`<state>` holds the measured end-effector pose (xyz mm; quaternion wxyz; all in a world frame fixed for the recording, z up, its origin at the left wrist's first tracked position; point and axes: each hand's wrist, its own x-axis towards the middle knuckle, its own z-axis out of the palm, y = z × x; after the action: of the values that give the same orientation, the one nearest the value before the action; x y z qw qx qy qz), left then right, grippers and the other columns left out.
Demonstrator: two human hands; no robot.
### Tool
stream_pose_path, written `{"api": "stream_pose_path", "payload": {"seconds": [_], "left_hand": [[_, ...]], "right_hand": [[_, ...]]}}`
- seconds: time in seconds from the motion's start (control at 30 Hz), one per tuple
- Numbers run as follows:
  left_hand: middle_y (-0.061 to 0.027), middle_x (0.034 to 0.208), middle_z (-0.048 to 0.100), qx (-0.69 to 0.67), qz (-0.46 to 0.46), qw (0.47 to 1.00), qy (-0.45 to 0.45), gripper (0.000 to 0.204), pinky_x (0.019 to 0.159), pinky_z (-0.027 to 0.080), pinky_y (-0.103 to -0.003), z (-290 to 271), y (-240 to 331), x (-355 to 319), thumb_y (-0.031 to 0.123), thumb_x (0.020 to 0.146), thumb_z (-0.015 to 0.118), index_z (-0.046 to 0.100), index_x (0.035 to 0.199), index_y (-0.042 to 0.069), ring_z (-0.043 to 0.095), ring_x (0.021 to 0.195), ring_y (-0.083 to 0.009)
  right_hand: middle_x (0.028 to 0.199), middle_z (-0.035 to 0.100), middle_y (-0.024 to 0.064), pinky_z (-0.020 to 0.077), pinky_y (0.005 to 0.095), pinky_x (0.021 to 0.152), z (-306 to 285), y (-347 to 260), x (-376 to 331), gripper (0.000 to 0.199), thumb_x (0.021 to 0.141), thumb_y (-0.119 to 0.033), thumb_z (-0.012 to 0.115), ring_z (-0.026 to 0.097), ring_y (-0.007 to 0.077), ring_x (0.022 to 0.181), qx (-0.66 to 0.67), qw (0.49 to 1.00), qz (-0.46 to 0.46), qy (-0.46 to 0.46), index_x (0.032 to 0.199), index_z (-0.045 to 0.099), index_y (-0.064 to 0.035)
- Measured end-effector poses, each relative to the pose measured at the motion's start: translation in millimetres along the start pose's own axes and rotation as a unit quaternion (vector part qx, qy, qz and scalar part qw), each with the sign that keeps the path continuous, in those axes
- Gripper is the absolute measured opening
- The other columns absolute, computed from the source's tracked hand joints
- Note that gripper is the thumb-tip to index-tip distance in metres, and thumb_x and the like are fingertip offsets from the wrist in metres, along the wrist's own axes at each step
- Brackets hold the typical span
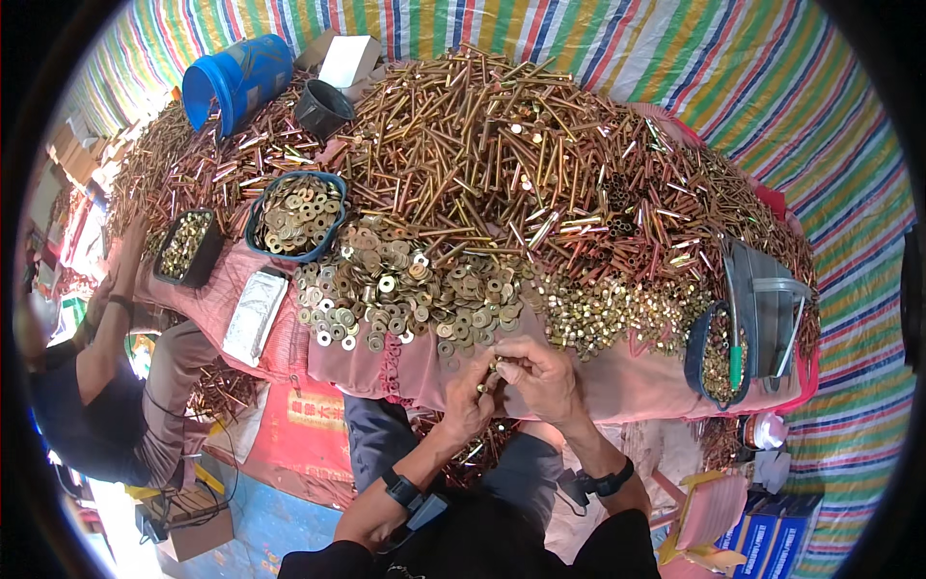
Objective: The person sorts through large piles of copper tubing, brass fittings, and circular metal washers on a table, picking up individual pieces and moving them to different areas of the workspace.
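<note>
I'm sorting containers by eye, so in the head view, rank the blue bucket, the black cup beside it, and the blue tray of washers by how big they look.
1. Blue bucket, tipped on its side.
2. Blue tray of washers, almost as large; the fisheye bend makes this ranking unsure.
3. Black cup, clearly smallest.

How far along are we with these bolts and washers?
Done: no finished pile shows clearly. In hand: the left hand and right hand meet over a small brass piece at the table edge, beside the loose washers. Left: nearly everything, since a huge heap of bolts and a spread of nuts lies unsorted.
</note>
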<state>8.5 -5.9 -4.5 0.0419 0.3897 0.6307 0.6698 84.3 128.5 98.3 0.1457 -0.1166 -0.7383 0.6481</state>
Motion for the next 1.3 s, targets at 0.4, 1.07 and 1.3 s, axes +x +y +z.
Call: {"api": "stream_pose_path", "payload": {"seconds": [0.4, 1.07, 1.3], "left_hand": [[-0.0138, 0.103, 0.073, -0.001, -0.051, 0.998, -0.044, 0.051, 0.078, 0.058, -0.034, -6.4, 1.4, -0.5, -0.014, 0.087, 0.056, 0.066, 0.134, 0.003, 0.073, 0.087, -0.0258], [-0.0154, 0.104, 0.073, -0.033, -0.136, 0.987, -0.081, 0.041, 0.081, 0.057, -0.036, -14.7, 6.1, 1.5, -0.01, 0.088, 0.059, 0.068, 0.125, 0.002, 0.073, 0.092, -0.0267], [-0.0157, 0.102, 0.073, -0.027, -0.095, 0.992, -0.073, 0.043, 0.082, 0.058, -0.037, -15.4, 12.5, 4.6, -0.01, 0.088, 0.056, 0.068, 0.128, 0.002, 0.073, 0.093, -0.028]], "right_hand": [[0.102, 0.07, 0.0108, 0.0568, 0.0319, 0.075, 2.6, -7.0, 6.2, 0.016, 0.092, -0.003, 0.079, 0.07, 0.0209, 0.088, -0.208, 0.957, -0.199, 0.022, 0.105, 0.071, -0.0007], [0.098, 0.071, 0.0139, 0.0546, 0.0329, 0.061, 9.9, 3.6, -0.2, 0.031, 0.088, -0.022, 0.088, 0.071, 0.018, 0.071, -0.274, 0.938, -0.205, 0.06, 0.097, 0.068, -0.001], [0.092, 0.066, 0.0116, 0.0541, 0.0331, 0.063, 8.8, 3.1, 0.4, 0.032, 0.086, -0.023, 0.089, 0.066, 0.0198, 0.069, -0.208, 0.967, -0.139, 0.052, 0.096, 0.067, -0.0022]]}}
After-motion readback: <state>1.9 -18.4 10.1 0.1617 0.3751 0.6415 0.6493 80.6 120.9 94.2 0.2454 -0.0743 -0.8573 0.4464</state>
